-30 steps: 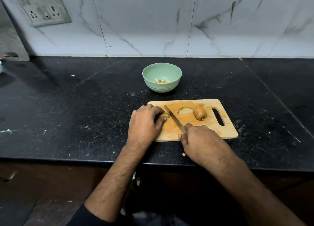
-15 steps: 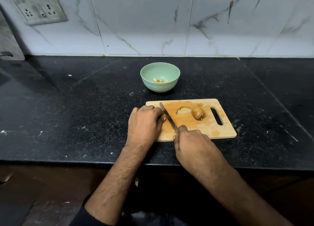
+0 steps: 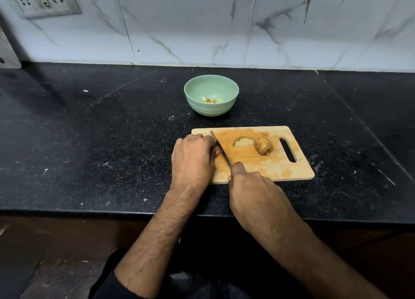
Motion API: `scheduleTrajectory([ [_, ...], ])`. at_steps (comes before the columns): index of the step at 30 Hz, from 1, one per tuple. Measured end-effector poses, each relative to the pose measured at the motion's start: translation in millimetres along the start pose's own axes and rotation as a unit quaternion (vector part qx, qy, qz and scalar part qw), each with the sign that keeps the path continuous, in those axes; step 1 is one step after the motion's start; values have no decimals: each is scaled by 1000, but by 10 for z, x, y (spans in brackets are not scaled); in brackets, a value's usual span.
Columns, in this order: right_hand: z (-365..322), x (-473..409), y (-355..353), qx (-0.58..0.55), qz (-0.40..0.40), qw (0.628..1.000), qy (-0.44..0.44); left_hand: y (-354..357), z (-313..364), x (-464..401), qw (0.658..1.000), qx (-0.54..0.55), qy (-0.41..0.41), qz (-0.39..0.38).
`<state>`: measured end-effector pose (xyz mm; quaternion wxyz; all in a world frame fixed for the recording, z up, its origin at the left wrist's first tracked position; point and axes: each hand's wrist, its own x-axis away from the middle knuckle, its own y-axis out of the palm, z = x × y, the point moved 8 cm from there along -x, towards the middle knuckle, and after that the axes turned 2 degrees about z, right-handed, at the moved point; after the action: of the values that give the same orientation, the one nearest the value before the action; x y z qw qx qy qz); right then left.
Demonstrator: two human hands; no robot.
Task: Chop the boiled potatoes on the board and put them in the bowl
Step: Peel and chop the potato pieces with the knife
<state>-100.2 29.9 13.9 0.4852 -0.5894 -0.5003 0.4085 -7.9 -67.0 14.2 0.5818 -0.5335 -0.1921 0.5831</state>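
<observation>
A wooden chopping board (image 3: pixel 280 170) lies on the black counter. On it sit a cut potato wedge (image 3: pixel 242 141) and a brown unpeeled potato (image 3: pixel 263 145). My left hand (image 3: pixel 193 157) is curled over the board's left end, covering a potato piece that I cannot see. My right hand (image 3: pixel 251 186) grips the handle of a knife (image 3: pixel 221 149), whose blade lies right against my left fingers. A green bowl (image 3: pixel 229 92) behind the board holds a few chopped potato bits (image 3: pixel 211 100).
The counter's front edge (image 3: pixel 89 211) runs just below my wrists. A marble-tiled wall stands behind, with a socket panel (image 3: pixel 42 0) at the top left. Small crumbs speckle the counter left of the board.
The knife blade has shifted left across the board until it lies against my left fingers. The potato piece seen at my left fingertips is now hidden under that hand.
</observation>
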Motion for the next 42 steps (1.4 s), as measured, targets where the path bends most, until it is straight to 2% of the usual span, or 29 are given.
scheduleTrajectory([
  [9, -51, -228, -20, 61, -40, 997, -1, 35, -39, -3, 1000, 22, -15, 4],
  [13, 41, -197, 55, 37, -98, 994, 7, 44, -48, 22, 999, 23, -19, 11],
  [26, 277, 305, -40, 9, -122, 992, 6, 31, -64, 65, 998, 48, -27, 26],
  [33, 262, 223, -190, -20, -63, 998, -10, 34, -229, 135, 982, 173, -79, 9],
  [42, 73, 52, -179, -11, -46, 998, -30, 2, -196, 125, 985, 149, -85, 16],
])
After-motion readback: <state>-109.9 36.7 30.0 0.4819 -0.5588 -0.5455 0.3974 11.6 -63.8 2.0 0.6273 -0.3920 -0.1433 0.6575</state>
